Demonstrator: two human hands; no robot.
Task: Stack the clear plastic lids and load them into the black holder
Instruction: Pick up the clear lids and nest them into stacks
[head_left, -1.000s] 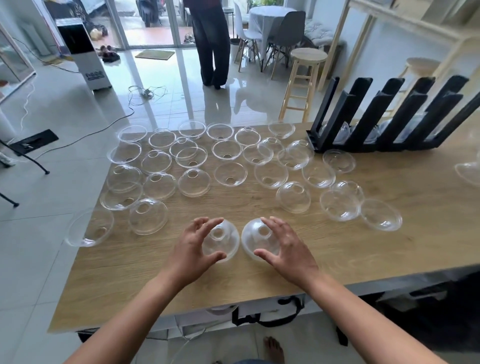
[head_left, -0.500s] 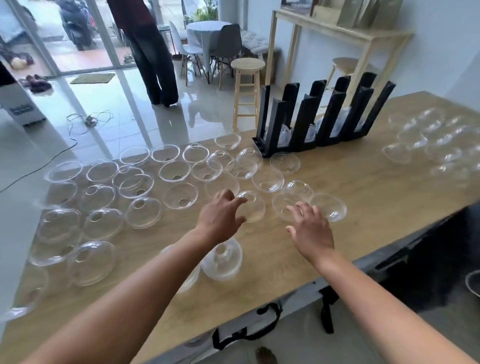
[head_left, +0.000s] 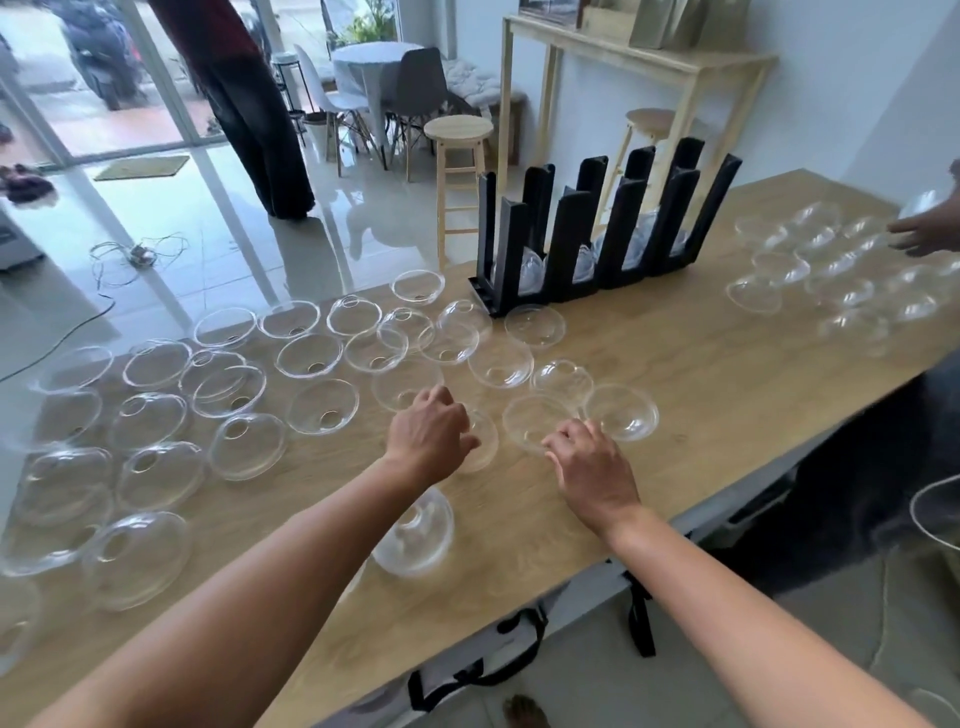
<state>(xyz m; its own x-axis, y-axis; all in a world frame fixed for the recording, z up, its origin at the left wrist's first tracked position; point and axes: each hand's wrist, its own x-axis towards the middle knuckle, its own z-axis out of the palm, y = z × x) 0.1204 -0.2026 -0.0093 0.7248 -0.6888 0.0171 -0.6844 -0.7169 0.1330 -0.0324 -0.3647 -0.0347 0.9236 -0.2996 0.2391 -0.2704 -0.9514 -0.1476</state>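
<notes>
Tabletop lids (head_left: 530, 424) seemingly touching both hands' fingers (head_left: 558, 444)

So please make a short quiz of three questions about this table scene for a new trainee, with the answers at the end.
1. True or false: the black slotted holder already has some clear lids inside it.
2. Which hand touches the clear dome-shaped plastic lid that lies next to the upturned clear lid: A) left hand, B) right hand?
3. Fill in: a small stack of clear lids stands on the light wooden table close to the left ____.

Key: 1 true. 2 A; the right hand is at the rim of the upturned clear lid. 3 forearm.
</notes>
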